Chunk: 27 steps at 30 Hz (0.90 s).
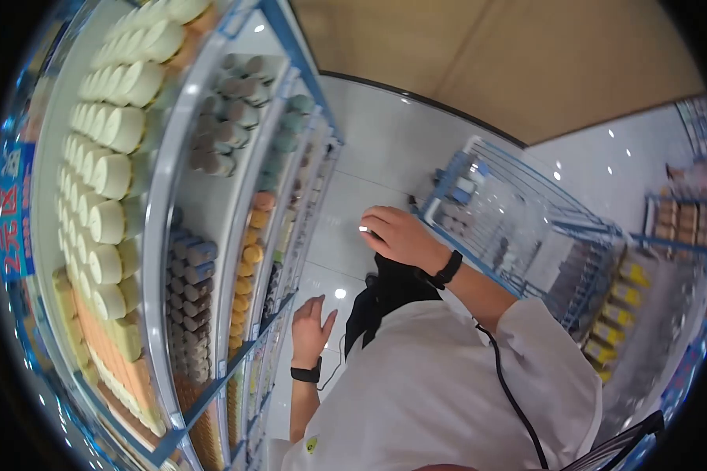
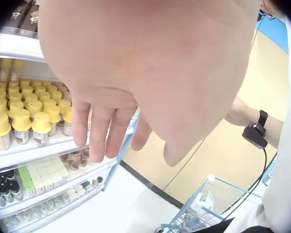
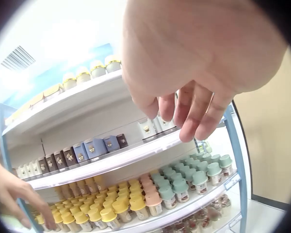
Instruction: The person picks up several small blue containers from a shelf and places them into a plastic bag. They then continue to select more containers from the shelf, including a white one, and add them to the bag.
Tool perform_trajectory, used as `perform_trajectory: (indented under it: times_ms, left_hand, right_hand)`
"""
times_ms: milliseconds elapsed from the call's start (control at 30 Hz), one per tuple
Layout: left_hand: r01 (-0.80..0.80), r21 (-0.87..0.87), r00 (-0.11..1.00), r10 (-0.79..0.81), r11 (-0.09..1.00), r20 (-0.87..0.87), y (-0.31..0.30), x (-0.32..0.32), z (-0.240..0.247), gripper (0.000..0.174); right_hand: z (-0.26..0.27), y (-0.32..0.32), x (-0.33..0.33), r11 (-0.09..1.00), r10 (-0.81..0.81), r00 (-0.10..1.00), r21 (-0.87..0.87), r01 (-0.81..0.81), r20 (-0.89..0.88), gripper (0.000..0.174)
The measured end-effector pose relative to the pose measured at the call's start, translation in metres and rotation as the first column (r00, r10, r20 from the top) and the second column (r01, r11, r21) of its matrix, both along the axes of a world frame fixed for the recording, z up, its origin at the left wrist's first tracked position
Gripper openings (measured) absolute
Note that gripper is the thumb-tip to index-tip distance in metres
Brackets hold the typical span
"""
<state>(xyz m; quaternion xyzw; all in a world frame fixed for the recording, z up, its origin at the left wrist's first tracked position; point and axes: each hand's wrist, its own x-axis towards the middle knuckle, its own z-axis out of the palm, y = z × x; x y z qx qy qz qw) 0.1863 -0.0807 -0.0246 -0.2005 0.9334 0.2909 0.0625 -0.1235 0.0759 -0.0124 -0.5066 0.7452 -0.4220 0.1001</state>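
My left hand is raised beside the shelves, its fingers nearly straight and holding nothing. In the left wrist view the palm of my left hand fills the top, with yellow-capped bottles on a shelf behind it. My right hand hangs in front of the body, fingers loosely bent, with a small white spot at the fingertips that I cannot identify. In the right wrist view no object shows in my right hand; beyond it are boxes and teal-capped containers. Neither hand touches the shelves.
Tall shelves of white-capped jars run along the left. A blue wire cart holding goods stands at the right, near yellow-labelled packs. Tiled floor lies between, and a tan wall rises behind.
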Motion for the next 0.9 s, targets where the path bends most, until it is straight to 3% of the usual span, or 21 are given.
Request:
perform_trajectory:
  times_ms: [200, 300, 333, 400, 567, 733, 867, 900]
  left_hand:
    - [0.231, 0.028, 0.971, -0.228, 0.973, -0.069, 0.021, -0.003, -0.029, 0.054]
    - [0.376, -0.036, 0.917, -0.377, 0.926, -0.127, 0.033, -0.003, -0.040, 0.054]
    - [0.384, -0.027, 0.914, -0.384, 0.923, -0.135, 0.039, -0.001, -0.043, 0.054]
    - [0.401, 0.004, 0.907, -0.397, 0.916, -0.141, 0.051, -0.002, -0.041, 0.054]
    - [0.431, 0.006, 0.890, -0.424, 0.902, -0.170, 0.087, -0.001, -0.040, 0.052]
    - [0.391, 0.013, 0.914, -0.387, 0.920, -0.126, 0.123, -0.008, -0.044, 0.051]
    - [0.360, 0.003, 0.933, -0.360, 0.933, -0.031, 0.152, -0.020, -0.039, 0.051]
    - [0.334, 0.005, 0.942, -0.334, 0.942, -0.004, 0.161, -0.024, -0.036, 0.051]
  right_hand:
    - [0.011, 0.118, 0.056, 0.959, -0.239, 0.971, 0.150, 0.241, -0.027, 0.014]
    - [0.008, 0.189, 0.085, 0.833, -0.519, 0.853, 0.194, 0.519, -0.055, 0.018]
    - [0.006, 0.214, 0.091, 0.826, -0.526, 0.848, 0.201, 0.527, -0.065, 0.018]
    - [0.009, 0.258, 0.100, 0.661, -0.743, 0.665, 0.242, 0.711, 0.076, 0.019]
    - [-0.001, 0.346, 0.099, 0.508, -0.842, 0.537, 0.263, 0.820, -0.047, 0.019]
    - [-0.016, 0.419, 0.051, 0.367, -0.911, 0.404, 0.278, 0.888, -0.086, 0.022]
    - [-0.068, 0.464, -0.007, 0.397, -0.908, 0.419, 0.312, 0.863, -0.003, 0.026]
    - [-0.097, 0.473, -0.023, 0.450, -0.891, 0.439, 0.355, 0.820, 0.116, 0.029]
